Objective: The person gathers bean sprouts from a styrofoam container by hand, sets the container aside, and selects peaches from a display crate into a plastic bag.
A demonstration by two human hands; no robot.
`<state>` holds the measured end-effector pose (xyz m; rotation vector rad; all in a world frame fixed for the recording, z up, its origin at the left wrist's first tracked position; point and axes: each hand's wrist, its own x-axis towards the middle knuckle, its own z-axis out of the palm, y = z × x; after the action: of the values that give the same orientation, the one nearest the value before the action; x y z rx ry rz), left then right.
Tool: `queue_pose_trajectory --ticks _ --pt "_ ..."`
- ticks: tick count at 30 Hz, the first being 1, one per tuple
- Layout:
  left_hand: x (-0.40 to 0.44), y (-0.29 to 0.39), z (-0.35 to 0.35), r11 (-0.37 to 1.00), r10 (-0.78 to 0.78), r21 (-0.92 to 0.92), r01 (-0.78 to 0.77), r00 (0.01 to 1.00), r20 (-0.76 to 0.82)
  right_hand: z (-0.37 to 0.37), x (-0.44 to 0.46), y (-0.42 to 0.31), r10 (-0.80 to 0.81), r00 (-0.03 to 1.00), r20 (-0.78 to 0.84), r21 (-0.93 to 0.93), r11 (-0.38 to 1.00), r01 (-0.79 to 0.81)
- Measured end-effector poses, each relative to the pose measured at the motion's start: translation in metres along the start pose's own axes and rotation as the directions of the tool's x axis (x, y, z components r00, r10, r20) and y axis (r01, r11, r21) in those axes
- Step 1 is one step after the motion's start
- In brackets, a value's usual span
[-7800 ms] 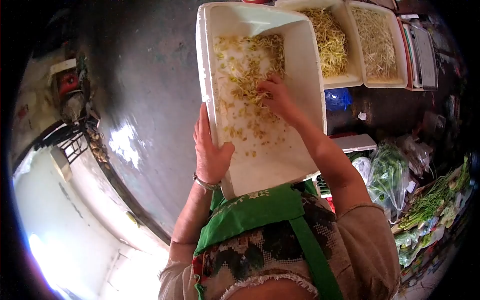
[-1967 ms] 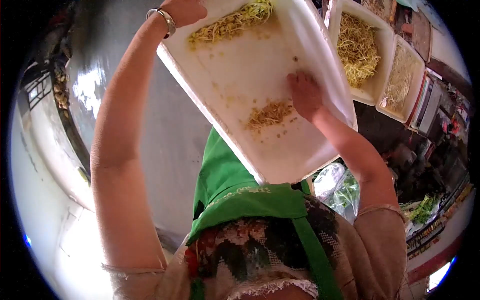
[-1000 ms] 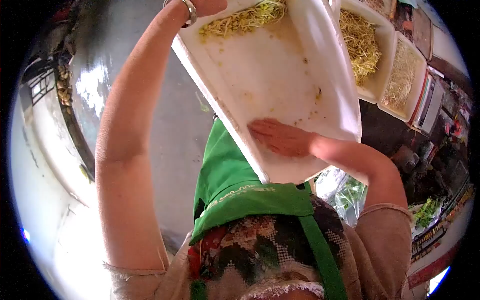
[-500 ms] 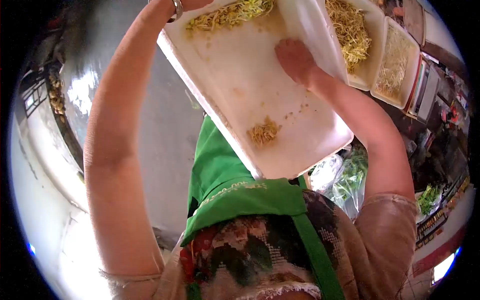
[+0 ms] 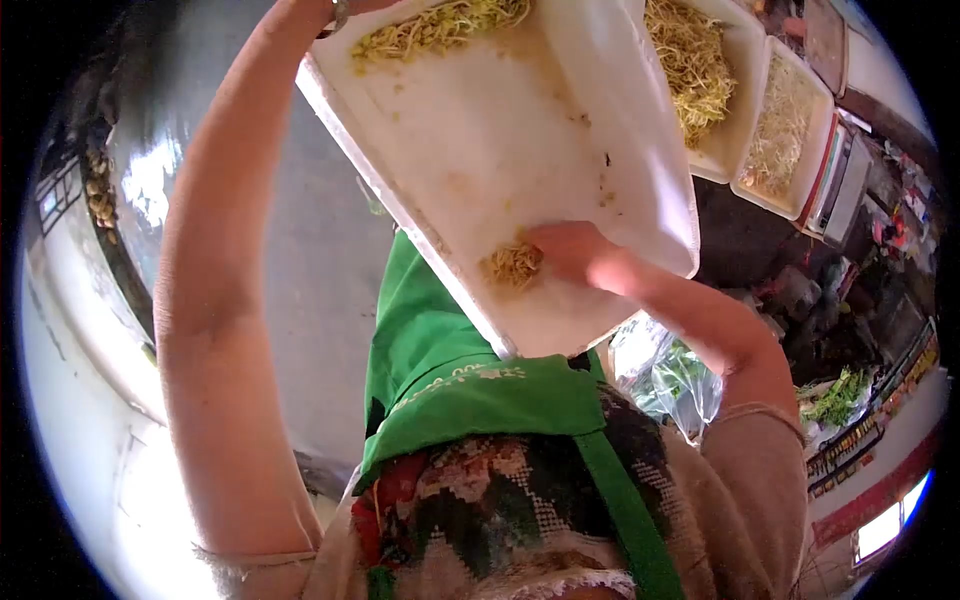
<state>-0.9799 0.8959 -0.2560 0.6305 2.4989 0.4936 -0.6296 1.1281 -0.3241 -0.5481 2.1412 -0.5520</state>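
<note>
A white foam box (image 5: pixel 440 130) is tilted in front of me, its near corner against my apron. My left hand (image 5: pixel 368 4) is at the box's far left rim, closed on it, with the fingers mostly cut off by the frame's top edge. A row of bean sprouts (image 5: pixel 440 32) lies along the far end inside. Lower down, a small clump of bean sprouts (image 5: pixel 512 266) rests on the box floor. My right hand (image 5: pixel 572 252) reaches in over the right wall, fingers together and closed at the clump's right edge. Brown bits lie near the right wall.
Two more white boxes stand at the upper right, one heaped with bean sprouts (image 5: pixel 692 75), the other with paler sprouts (image 5: pixel 780 125). Clear plastic bags of greens (image 5: pixel 685 385) lie below the box. More greens (image 5: pixel 838 397) are at the right. A green apron (image 5: pixel 490 405) covers my front.
My right hand has moved from the right wall down toward me to the small clump of sprouts. The view has shifted slightly; my left hand stays at the far rim.
</note>
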Motion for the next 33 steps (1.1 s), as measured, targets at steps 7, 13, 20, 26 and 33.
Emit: queue_pose_trajectory --ticks 7,13,20,26,33 --pt "-0.002 -0.005 0.011 0.985 0.172 -0.009 -0.173 0.982 -0.073 -0.073 0.001 0.025 0.389 0.921 0.015 -0.329 0.872 -0.363" --pt "0.007 0.003 0.013 0.991 0.081 0.104 -0.078 0.996 -0.022 -0.006 -0.007 -0.012 0.078 0.996 0.047 0.004 0.997 -0.078" --pt "0.002 0.018 0.004 0.985 0.037 0.166 -0.039 0.999 0.014 -0.073 0.039 0.031 0.143 0.887 -0.438 -0.138 0.965 -0.224" --pt "-0.001 0.009 0.003 0.969 0.026 0.245 -0.025 1.000 0.000 -0.015 0.037 0.063 0.032 0.882 -0.470 -0.360 0.906 -0.224" --pt "0.010 -0.003 0.006 0.966 0.096 0.246 -0.085 0.995 -0.032 0.000 -0.031 0.019 0.349 0.932 0.095 -0.486 0.834 -0.263"
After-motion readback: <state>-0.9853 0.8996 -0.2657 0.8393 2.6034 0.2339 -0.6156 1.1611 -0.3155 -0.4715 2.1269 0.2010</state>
